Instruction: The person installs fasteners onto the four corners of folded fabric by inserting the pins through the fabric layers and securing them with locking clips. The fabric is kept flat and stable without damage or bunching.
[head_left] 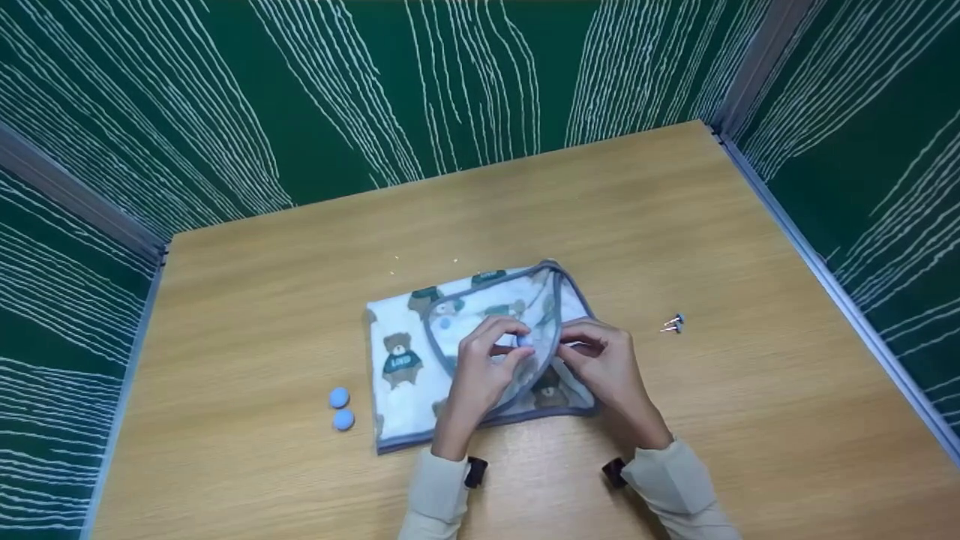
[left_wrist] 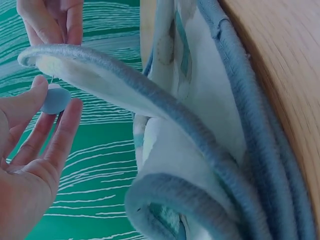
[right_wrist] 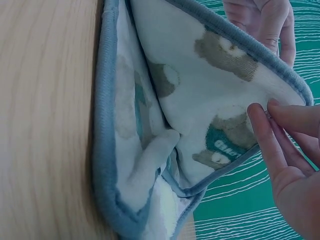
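A white fleece blanket (head_left: 405, 412) with brown bears and grey-blue edging lies folded on the table, its top flap lifted. My left hand (head_left: 480, 367) pinches a round blue cap (left_wrist: 56, 101) between thumb and fingers, close to the flap. A thin pin (left_wrist: 52, 79) shows between cap and cloth in the left wrist view. On the flap's other side, my right hand (right_wrist: 295, 170) has thumb and forefinger pinched at the bear-printed face. What they pinch is mostly hidden; it lines up with the pin. A blue round spot (head_left: 445, 323) shows on the flap in the head view.
Two blue caps (head_left: 341, 409) lie on the wooden table (head_left: 247, 337) left of the blanket. Two blue-headed pins (head_left: 673, 324) lie to its right. Tiny pale bits (head_left: 396, 259) are scattered behind the blanket. Green panels (head_left: 495, 82) with white lines enclose the back and sides.
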